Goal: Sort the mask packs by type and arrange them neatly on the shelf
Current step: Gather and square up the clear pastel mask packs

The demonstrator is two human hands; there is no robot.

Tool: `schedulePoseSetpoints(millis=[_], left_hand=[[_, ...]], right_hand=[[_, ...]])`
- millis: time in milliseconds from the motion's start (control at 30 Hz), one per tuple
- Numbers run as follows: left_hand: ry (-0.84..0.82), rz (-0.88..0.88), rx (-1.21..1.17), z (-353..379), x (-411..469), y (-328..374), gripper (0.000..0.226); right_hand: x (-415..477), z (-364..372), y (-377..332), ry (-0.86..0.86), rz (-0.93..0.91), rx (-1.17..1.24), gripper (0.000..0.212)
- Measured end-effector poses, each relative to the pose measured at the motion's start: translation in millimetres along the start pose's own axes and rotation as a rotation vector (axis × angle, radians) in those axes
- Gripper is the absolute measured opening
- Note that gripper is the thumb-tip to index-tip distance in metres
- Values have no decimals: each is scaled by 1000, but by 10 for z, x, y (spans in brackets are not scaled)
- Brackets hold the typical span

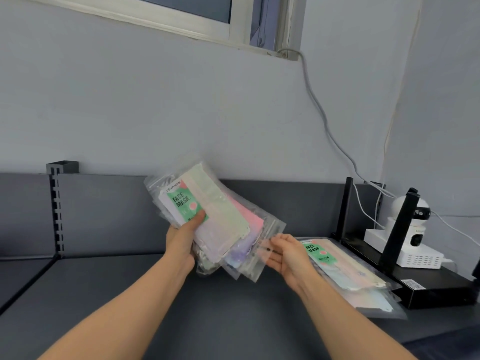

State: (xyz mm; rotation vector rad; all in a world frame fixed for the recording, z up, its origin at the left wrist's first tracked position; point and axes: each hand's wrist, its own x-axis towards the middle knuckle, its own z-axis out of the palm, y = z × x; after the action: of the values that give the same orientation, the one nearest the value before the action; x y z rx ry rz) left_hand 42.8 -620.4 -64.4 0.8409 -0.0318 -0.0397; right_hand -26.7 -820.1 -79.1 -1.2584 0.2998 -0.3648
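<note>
My left hand [183,236] grips a fanned stack of clear mask packs [218,216] above the dark grey shelf [117,294], thumb on the green "FACE MASK" label. The packs show cream, pink and purple masks. My right hand [285,255] pinches the lower right corner of one clear pack [255,261] that sticks out of that stack. A second pile of mask packs [345,271] lies flat on the shelf to the right, just behind my right hand, with a green label on top.
A black router [428,289] with upright antennas stands at the right end of the shelf, with a white camera [413,224] behind it. Cables run up the wall. A slotted shelf upright [57,211] stands at the left.
</note>
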Motion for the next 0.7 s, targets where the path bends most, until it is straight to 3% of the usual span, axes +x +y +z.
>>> schedulePoseSetpoints(millis=[200,333,533,700], left_hand=[[-52,17,259,-177,-40,83,35],[-88,-18,299,-218,-69,169,33],[13,4,334,-366,-84,344,26],[68,61,366,-467,-58,445,28]], right_hand=[[-44,188,-351,620,-423,-152,19],[-101,310,-644,682,-577,-294,23],[-89,229,-699,785,-490,-247,25],[-111,244,-702,817,-523,-250,27]])
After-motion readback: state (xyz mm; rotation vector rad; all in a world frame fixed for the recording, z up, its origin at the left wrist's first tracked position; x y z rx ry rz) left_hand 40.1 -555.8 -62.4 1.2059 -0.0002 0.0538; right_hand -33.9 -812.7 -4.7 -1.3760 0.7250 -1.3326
